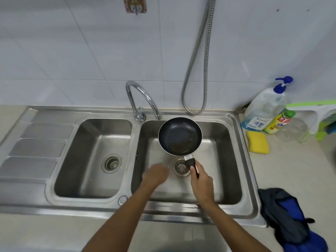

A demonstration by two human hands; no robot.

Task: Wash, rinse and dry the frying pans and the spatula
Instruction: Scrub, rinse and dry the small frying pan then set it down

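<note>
Right grip (201, 179) clasps round, dark frying pan (180, 135) by handle.

On my feed I saw the left forearm (123, 215) and right forearm (231, 224) bare, uncovered as far as the view reached. The left hand (155, 174) and right hand (201, 180) were bare too.

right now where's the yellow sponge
In the head view, the yellow sponge lies on the counter on the right, just past the sink rim, in front of the pump bottle and the green-capped yellow bottle.
</note>
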